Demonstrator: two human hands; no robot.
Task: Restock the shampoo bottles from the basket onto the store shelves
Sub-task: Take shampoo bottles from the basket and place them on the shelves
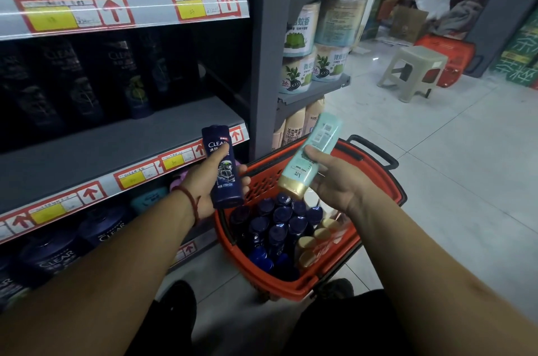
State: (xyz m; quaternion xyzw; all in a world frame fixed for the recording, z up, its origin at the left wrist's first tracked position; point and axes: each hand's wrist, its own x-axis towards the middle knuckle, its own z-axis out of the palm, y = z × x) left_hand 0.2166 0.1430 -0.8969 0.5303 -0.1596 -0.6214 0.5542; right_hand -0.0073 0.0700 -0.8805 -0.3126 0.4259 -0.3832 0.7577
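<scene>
Shop aisle, grey shelves (116, 146) and pale tiled floor (436, 195); a person holds two shampoo bottles above a red basket (262, 185).
The left hand (203, 189) grips a dark blue Clear bottle (225, 172) upright, thumb across its label, just in front of the middle shelf's price strip (180, 159). The right hand (334, 181) grips a mint-green bottle (316, 146) tilted, gold cap (292, 188) pointing down toward the basket. More bottles stand inside the basket, blue caps (279, 227) left, gold caps (314, 242) right. Dark Clear bottles (58, 256) line the shelves. A beige stool (413, 70) and another red basket (448, 58) sit well apart down the aisle.
</scene>
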